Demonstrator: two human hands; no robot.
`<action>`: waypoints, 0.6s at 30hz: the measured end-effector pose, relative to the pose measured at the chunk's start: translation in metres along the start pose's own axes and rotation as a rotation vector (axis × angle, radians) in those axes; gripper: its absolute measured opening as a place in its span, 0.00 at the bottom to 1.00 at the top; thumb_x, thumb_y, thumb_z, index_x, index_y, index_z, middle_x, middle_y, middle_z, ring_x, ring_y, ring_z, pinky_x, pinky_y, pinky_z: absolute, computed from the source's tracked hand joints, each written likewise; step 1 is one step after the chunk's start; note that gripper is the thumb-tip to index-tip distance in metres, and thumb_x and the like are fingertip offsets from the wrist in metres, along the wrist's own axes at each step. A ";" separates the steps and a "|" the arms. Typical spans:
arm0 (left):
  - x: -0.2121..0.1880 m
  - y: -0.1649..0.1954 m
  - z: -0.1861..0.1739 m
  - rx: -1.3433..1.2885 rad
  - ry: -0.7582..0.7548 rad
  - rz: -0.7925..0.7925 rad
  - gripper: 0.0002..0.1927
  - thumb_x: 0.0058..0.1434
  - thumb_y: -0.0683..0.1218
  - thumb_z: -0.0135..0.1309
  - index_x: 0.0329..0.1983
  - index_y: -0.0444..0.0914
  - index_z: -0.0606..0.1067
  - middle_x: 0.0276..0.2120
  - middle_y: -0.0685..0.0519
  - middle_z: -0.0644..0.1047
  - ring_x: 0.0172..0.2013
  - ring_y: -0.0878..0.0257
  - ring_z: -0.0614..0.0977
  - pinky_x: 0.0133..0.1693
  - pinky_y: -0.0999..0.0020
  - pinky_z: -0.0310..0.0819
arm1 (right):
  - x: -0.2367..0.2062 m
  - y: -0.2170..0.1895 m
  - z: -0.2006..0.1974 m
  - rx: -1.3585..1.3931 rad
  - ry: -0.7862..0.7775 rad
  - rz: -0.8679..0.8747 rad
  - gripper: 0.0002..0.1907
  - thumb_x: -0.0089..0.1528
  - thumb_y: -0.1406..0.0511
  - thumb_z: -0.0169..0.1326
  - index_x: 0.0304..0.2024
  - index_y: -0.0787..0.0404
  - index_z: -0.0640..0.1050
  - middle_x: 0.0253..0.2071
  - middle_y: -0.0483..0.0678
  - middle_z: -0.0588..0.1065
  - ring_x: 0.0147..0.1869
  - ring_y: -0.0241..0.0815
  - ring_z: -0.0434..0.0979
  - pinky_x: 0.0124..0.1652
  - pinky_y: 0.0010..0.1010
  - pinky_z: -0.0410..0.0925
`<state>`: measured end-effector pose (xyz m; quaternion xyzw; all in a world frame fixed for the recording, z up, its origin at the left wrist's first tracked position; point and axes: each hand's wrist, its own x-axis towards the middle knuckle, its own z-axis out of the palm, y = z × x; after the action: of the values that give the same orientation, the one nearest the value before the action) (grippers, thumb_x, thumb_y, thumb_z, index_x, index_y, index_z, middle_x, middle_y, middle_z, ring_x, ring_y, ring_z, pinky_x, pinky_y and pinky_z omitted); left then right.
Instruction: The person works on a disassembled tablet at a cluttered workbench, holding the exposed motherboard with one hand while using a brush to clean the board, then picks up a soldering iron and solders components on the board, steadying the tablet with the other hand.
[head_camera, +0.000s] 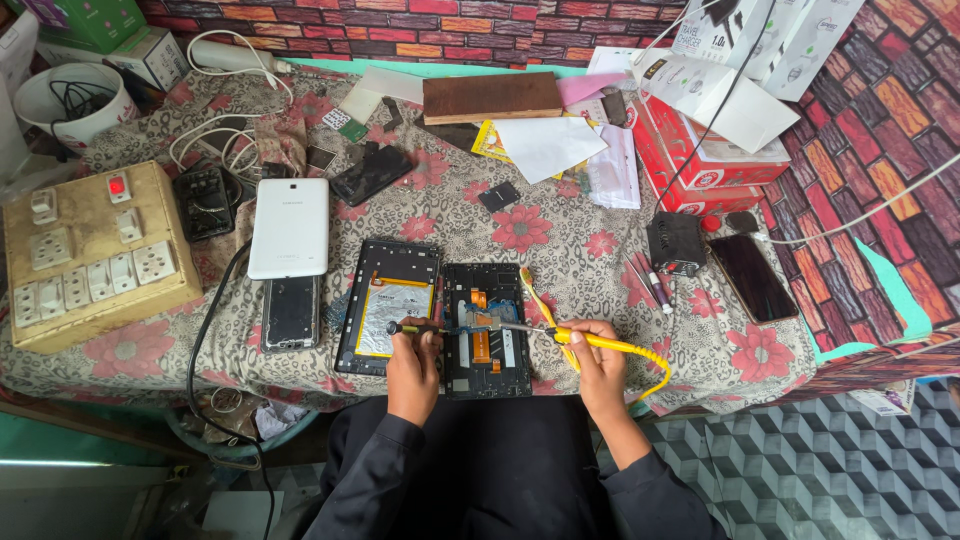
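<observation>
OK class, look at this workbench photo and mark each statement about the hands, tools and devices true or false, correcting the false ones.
1. The right hand holds a yellow-handled soldering iron. True.
2. The left hand rests empty on the cloth. False: it holds a thin tool over the opened tablet.
3. A white tablet lies face down left of the opened one. True.
4. The switchboard sits at the table's right edge. False: it is at the left edge.
5. A dark phone lies right of the hands. True.
</observation>
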<state>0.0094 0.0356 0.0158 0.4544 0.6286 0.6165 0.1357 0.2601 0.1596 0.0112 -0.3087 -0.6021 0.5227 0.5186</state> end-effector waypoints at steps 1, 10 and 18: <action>0.000 0.000 0.000 -0.001 0.000 -0.002 0.08 0.73 0.40 0.43 0.41 0.31 0.59 0.46 0.47 0.77 0.37 0.61 0.83 0.36 0.67 0.78 | 0.000 0.000 -0.001 0.005 0.004 -0.007 0.06 0.70 0.68 0.51 0.48 0.64 0.71 0.50 0.52 0.77 0.52 0.36 0.78 0.49 0.28 0.71; 0.000 0.001 -0.001 -0.012 -0.004 -0.040 0.08 0.73 0.41 0.43 0.42 0.31 0.60 0.45 0.48 0.77 0.36 0.62 0.83 0.37 0.68 0.78 | 0.000 -0.003 -0.003 0.021 0.007 -0.041 0.06 0.70 0.69 0.49 0.48 0.66 0.71 0.51 0.53 0.77 0.51 0.36 0.77 0.50 0.28 0.71; 0.001 0.004 0.000 -0.031 -0.006 -0.020 0.07 0.74 0.40 0.42 0.42 0.31 0.60 0.46 0.48 0.76 0.36 0.63 0.82 0.37 0.68 0.78 | 0.000 -0.003 -0.001 0.020 0.038 -0.042 0.07 0.70 0.68 0.49 0.49 0.66 0.70 0.51 0.53 0.76 0.51 0.37 0.77 0.49 0.28 0.71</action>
<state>0.0104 0.0351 0.0202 0.4479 0.6229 0.6234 0.1507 0.2614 0.1594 0.0145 -0.3007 -0.5932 0.5119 0.5437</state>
